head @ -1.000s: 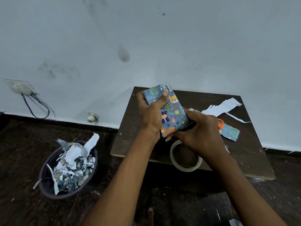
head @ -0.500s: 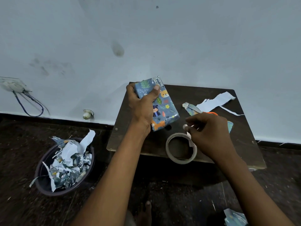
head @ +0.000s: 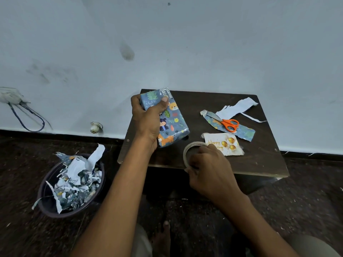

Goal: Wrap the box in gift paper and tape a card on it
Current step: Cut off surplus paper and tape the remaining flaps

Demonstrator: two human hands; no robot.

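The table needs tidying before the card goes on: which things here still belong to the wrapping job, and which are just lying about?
In use:
wrapped box, held by left hand
tape roll, under right hand
greeting card

Lying about:
orange scissors
gift-paper offcut
white paper scraps
bin of scraps

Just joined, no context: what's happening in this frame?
A person is gift-wrapping at a small dark table. The left hand grips the wrapped box, already covered in animal-print paper. The right hand holds the tape roll at the table's front edge. The birthday card lies flat beside the roll, not yet on the box. Orange scissors rest on a paper offcut behind it. A bin of scraps sits on the floor.
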